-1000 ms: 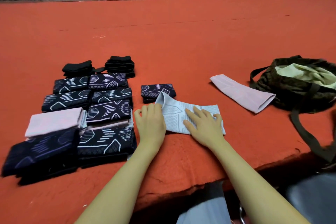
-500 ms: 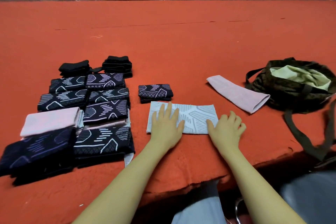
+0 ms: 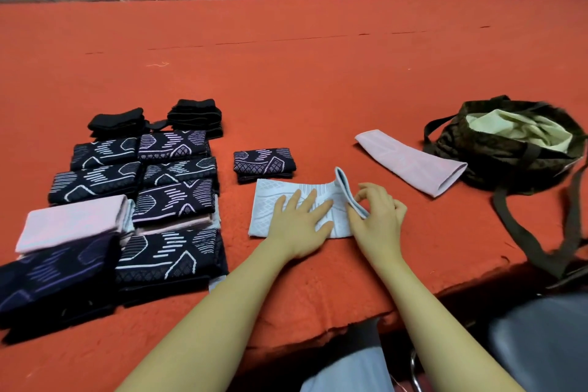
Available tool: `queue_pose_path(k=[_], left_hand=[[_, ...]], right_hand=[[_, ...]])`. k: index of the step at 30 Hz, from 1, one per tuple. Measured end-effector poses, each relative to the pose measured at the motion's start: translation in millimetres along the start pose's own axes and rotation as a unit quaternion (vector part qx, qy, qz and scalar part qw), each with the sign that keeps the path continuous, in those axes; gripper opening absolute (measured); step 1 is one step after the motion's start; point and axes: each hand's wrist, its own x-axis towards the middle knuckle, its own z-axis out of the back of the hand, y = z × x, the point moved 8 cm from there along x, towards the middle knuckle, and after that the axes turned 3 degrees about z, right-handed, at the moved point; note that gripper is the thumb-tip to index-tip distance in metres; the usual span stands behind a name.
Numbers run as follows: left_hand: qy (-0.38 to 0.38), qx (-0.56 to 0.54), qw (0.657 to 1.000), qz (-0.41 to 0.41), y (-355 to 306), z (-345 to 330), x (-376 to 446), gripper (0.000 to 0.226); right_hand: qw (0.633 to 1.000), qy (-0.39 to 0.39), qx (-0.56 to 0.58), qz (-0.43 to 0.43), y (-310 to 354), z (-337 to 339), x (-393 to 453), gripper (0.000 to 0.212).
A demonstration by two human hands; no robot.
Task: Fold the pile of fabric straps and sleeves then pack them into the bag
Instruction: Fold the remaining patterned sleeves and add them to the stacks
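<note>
Pale blue diamond-patterned sleeve point(image 3: 270, 200), plain pink sleeve point(image 3: 410, 165), red tablecloth point(image 3: 318, 73), olive bag point(image 3: 496, 162)

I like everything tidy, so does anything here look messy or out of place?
Mostly neat. One pink sleeve lies unfolded and slanted by the bag, apart from the folded stacks. The pale blue sleeve is only half folded: the right hand pinches its raised end while the left hand presses it flat.
</note>
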Motion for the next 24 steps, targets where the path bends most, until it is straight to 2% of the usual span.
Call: queue_pose_path(k=[3, 5, 6, 8, 11, 14, 16, 20, 22, 24], left_hand=[[-0.004, -0.048, 0.999, 0.008, 10, 5, -3, 0.048], [-0.048, -0.039, 0.996, 0.064, 27, 11, -9, 0.048], [-0.079, -0.018, 0.992, 0.101, 37, 14, -14, 0.05], [-0.126, 0.018, 0.976, 0.177, 55, 23, -25, 0.055], [-0.202, 0.053, 0.951, 0.227, 65, 34, -36, 0.061], [-0.279, 0.072, 0.93, 0.228, 69, 34, -40, 0.054], [-0.284, 0.065, 0.931, 0.22, 70, 30, -42, 0.052], [-0.309, 0.039, 0.93, 0.194, 68, 32, -43, 0.061], [-0.326, 0.045, 0.927, 0.181, 68, 33, -44, 0.064], [-0.358, 0.038, 0.919, 0.163, 65, 37, -46, 0.065]], right_hand=[[0.998, 0.018, 0.065, 0.011, 10, -11, 3, 0.014], [0.995, 0.035, 0.089, 0.003, 16, -20, 6, 0.022], [0.995, 0.05, 0.09, 0.003, 20, -26, 7, 0.019], [0.994, 0.092, 0.056, 0.016, 28, -40, 9, 0.009], [0.99, 0.131, -0.026, 0.055, 36, -56, 9, 0.013], [0.986, 0.134, -0.056, 0.086, 46, -62, 7, 0.016], [0.978, 0.172, -0.061, 0.099, 51, -72, 2, 0.017], [0.955, 0.272, -0.05, 0.102, 46, -73, -7, 0.048], [0.949, 0.305, 0.003, 0.085, 40, -67, -9, 0.053], [0.945, 0.315, -0.002, 0.092, 35, -65, -12, 0.062]])
